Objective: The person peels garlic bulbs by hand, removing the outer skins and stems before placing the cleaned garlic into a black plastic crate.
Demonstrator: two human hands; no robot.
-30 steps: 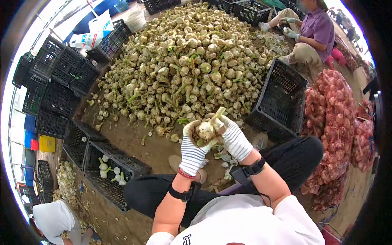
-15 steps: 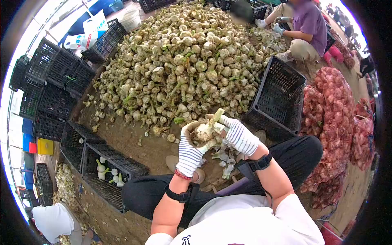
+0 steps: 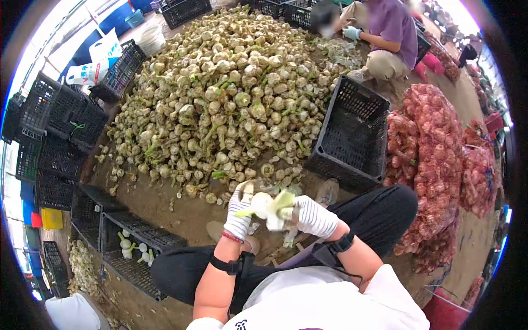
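A garlic bulb [image 3: 263, 202], white on its exposed side, sits in the fingers of my left hand [image 3: 237, 213], which wears a striped work glove. Its pale green stem points left across that hand. My right hand [image 3: 314, 218], gloved the same way, is closed on a loose flap of garlic skin [image 3: 279, 204] beside the bulb, blurred by motion. Both hands are over my lap, in front of a large heap of unpeeled garlic [image 3: 220, 104]. Scraps of peel lie on the ground below.
A black crate [image 3: 352, 137] stands right of the heap, beside mesh sacks of garlic [image 3: 434, 159]. At my left, another crate [image 3: 129, 264] holds several trimmed bulbs. Stacked crates [image 3: 60, 121] line the left side. A person in purple [image 3: 388, 33] sits at the far right.
The brown, dirty bulb now shows a clean white surface, with its skin drawn away to the right. My right hand has moved slightly down and left; the whole view has shifted.
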